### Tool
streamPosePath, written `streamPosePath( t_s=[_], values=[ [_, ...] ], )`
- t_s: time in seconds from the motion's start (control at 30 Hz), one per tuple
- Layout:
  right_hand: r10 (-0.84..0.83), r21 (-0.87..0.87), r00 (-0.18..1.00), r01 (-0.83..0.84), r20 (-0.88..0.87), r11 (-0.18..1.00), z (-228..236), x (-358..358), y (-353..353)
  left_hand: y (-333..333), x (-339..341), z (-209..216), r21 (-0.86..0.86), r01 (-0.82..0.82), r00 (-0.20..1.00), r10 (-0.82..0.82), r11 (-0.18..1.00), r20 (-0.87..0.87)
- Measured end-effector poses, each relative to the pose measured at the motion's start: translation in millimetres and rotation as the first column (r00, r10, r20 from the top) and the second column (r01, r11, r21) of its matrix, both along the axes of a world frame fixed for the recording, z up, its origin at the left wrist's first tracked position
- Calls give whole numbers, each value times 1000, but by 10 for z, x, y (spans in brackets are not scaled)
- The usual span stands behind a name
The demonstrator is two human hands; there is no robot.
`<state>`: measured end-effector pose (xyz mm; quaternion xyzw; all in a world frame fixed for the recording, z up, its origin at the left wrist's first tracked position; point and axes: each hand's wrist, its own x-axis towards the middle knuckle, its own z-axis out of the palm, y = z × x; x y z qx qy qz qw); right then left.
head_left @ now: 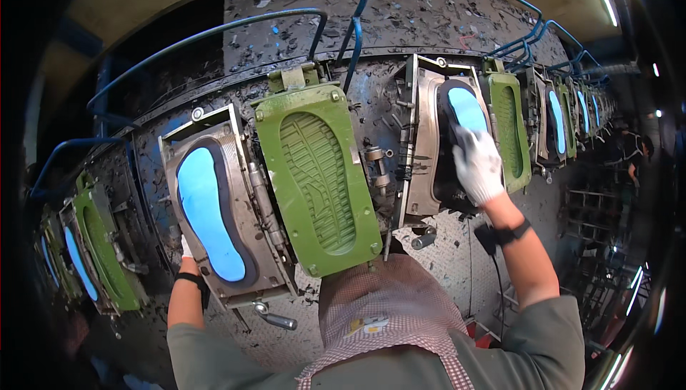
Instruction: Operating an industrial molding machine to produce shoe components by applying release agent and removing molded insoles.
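Observation:
My right hand (477,167), in a white glove, is closed on the middle of a shoe sole (466,110) with a dark rim and a blue top. The sole lies in the open metal mould (426,140) on the right; my hand covers part of it. My left hand (187,248) is mostly hidden beside the left mould (239,148), with only a bit of white glove showing, its fingers out of sight. Another blue-topped sole (209,211) lies in that mould. Between them is an open green mould plate (319,175) with a tread pattern.
More open moulds with blue soles (557,122) run off to the right, and others (80,263) to the left. Blue tube rails (214,30) arch behind the moulds. Dark scraps litter the bench (400,15). Handles (275,317) stick out toward me. A person (632,148) stands far right.

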<state>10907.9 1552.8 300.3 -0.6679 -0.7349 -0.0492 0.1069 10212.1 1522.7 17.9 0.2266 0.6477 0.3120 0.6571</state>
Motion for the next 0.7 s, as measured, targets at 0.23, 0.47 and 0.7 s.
streamPosePath(
  t_s=[0.23,0.47,0.7],
  values=[
    [146,-276,974,-95,170,956,-622,390,902,-52,62,1825,202,477,127,161,855,-979],
    [56,-116,931,-104,-361,988,-592,616,825,-1010,3916,3006,545,388,856,-71,743,-513],
    [94,-188,925,-173,-368,967,-589,702,922,-611,5624,2325,315,432,696,-90,845,-712]
  ],
)
